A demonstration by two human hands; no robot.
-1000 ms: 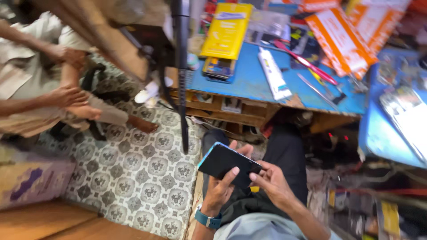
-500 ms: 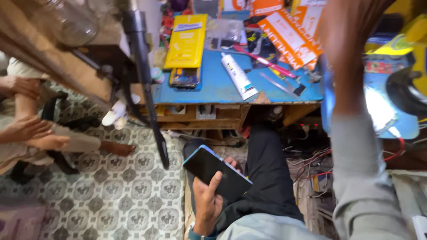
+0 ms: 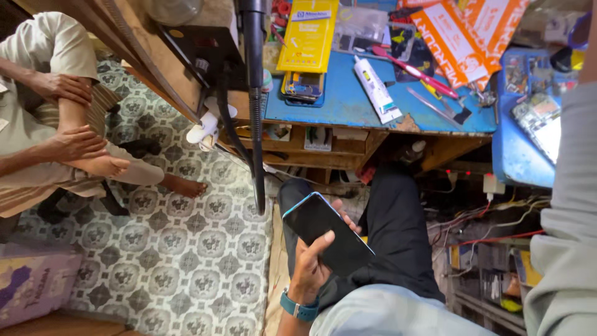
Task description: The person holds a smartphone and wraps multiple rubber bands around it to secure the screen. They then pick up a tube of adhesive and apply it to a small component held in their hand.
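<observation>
My left hand (image 3: 314, 261) grips a black smartphone (image 3: 328, 233) with a light blue frame, screen up and dark, over my lap in black trousers. A teal watch band circles that wrist. My right arm rises along the right edge in a grey sleeve (image 3: 569, 211); the hand itself is out of view above the frame. The blue worktop (image 3: 348, 106) lies ahead of my knees with a white glue tube (image 3: 377, 89), a yellow package (image 3: 308, 34) and a phone part (image 3: 303, 87) on it.
Another person sits at the left on the patterned floor (image 3: 180, 249), hands on a bent leg (image 3: 81, 146). A black lamp arm (image 3: 255, 99) hangs from a wooden bench. Orange packets (image 3: 463, 34), tweezers and a pink tool lie on the worktop. Wires tangle under the right blue shelf (image 3: 519, 149).
My right hand left the phone and went up past the camera, out of view. The phone stays in my left hand. The view has shifted toward the worktop.
</observation>
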